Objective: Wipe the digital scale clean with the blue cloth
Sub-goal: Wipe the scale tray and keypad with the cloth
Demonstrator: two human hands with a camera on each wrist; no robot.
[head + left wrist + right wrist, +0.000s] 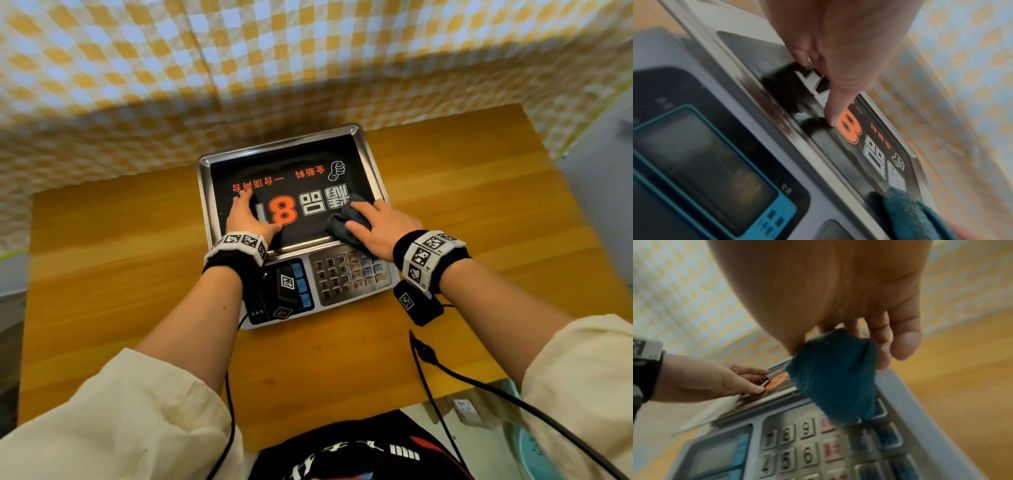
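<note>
The digital scale [346, 274] sits on a wooden table, its steel platter [204, 198] covered by a black printed film. My left hand [255, 216] lies flat on the platter's near left part, thumb tip [833, 120] touching the orange "8". My right hand [373, 219] holds the bunched blue cloth [342, 222] at the platter's near right corner. In the right wrist view the cloth [834, 382] hangs from under my palm [818, 288], over the platter's front rim and the top keys, with fingers bent round it. The left wrist view shows the cloth [906, 214] at the lower right.
The scale's display panel [701, 162] and number keypad [797, 443] face me below the platter. A yellow checked cloth [239, 51] hangs behind the table [479, 205]. Black cables [479, 383] run from my wrists across the table's near edge.
</note>
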